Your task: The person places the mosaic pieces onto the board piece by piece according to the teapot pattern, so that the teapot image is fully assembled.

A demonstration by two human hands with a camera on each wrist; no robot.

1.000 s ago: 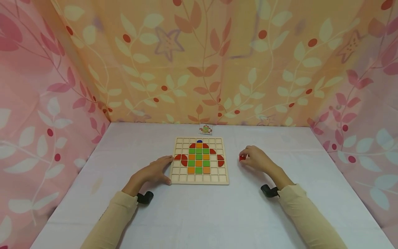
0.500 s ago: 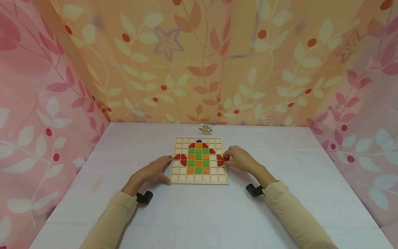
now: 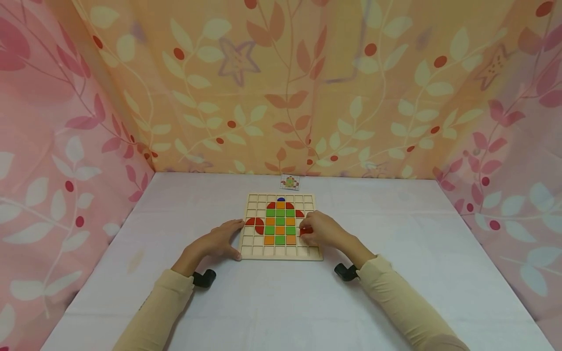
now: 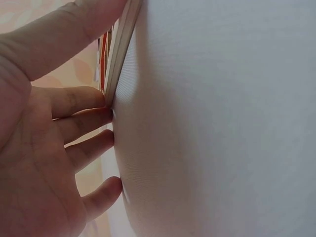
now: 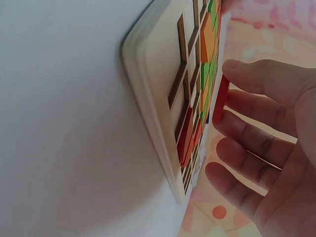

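Note:
A square wooden grid board (image 3: 258,250) lies on the white table, with green, orange, red and blue tiles set in its cells. My left hand (image 3: 216,240) rests at the board's left side, its fingers extended. In the left wrist view, the thumb and the nearest fingers touch the board edge (image 4: 120,59), while the other fingertips reach the tablecloth. My right hand (image 3: 327,230) is over the board's right part and pinches a red tile (image 5: 221,101) between thumb and fingers. The right wrist view shows this tile held just above the board's surface; the hand hides some right-hand cells.
A small picture card (image 3: 290,182) with a similar coloured pattern lies behind the board. Floral curtains (image 3: 281,97) enclose the table at the back and both sides. A black wrist device (image 3: 346,272) sits under the right wrist, another (image 3: 205,279) by the left.
My right hand has carried the red tile leftward, from the table right of the board to over its right-hand cells. The left hand stays at the board's left edge.

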